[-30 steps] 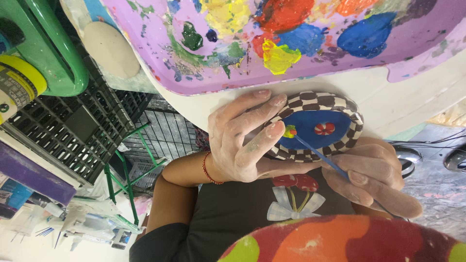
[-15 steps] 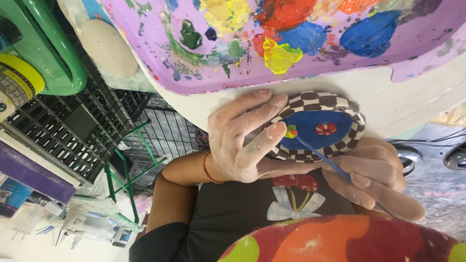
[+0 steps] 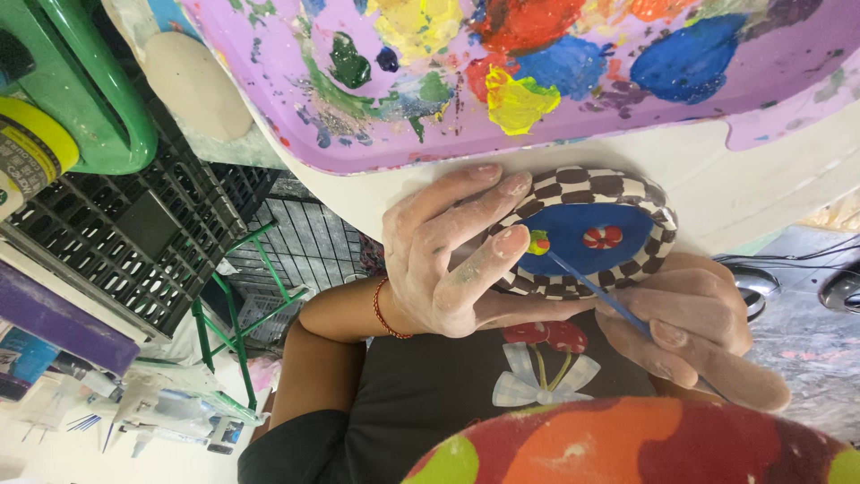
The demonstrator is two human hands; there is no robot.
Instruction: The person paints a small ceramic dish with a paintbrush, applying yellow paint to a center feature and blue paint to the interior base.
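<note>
Below the palette: checkered dish (image 3: pixel 587 235), blue centre
Left hand (image 3: pixel 448 255): fingers curled, gripping dish rim
Right hand (image 3: pixel 690 327): pinching blue paintbrush (image 3: pixel 591 291); tip at dish rim
Above: purple paint palette (image 3: pixel 537 81)

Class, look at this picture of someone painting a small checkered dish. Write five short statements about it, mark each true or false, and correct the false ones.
1. The left hand steadies the checkered dish. True.
2. The inside of the dish is painted yellow. False: it is blue, with a small red and white motif.
3. The right hand holds a thin blue brush whose tip meets the dish near a yellow-green dab. True.
4. The paint palette has a black surface. False: it is lilac, with blobs of blue, red, yellow and green.
5. A red string bracelet sits on the right wrist. False: it is on the left wrist.
</note>
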